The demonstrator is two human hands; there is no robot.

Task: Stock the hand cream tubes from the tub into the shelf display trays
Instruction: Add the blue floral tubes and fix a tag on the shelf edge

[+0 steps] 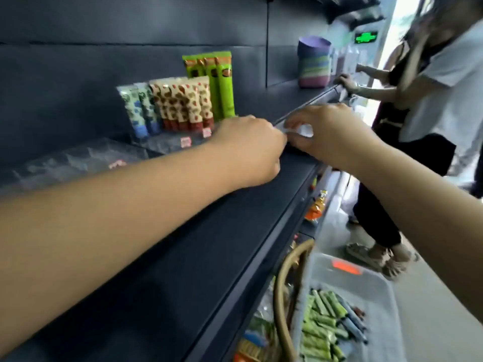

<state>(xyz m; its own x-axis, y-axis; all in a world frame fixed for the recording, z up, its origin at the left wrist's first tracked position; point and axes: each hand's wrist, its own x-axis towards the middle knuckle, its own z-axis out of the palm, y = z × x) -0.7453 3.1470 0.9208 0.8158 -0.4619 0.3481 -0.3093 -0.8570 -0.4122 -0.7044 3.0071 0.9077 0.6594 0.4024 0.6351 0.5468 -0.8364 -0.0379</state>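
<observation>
Both my hands reach over the dark shelf (198,257). My left hand (251,147) and my right hand (329,134) meet and pinch a small clear plastic piece (300,130) between them; the motion blur hides what it is. Behind them a clear display tray (167,142) holds upright hand cream tubes: blue-patterned ones (138,111), red-patterned ones (183,105) and tall green ones (222,84). Low on the right a clear tub (376,286) holds several green and dark tubes (326,322) lying flat.
An empty clear tray (78,163) lies at the left of the shelf. A stack of pastel bowls (313,61) stands further along it. A person in a white top (439,100) stands at the right, a hand on the shelf edge. A basket handle (285,283) and snack packs sit below.
</observation>
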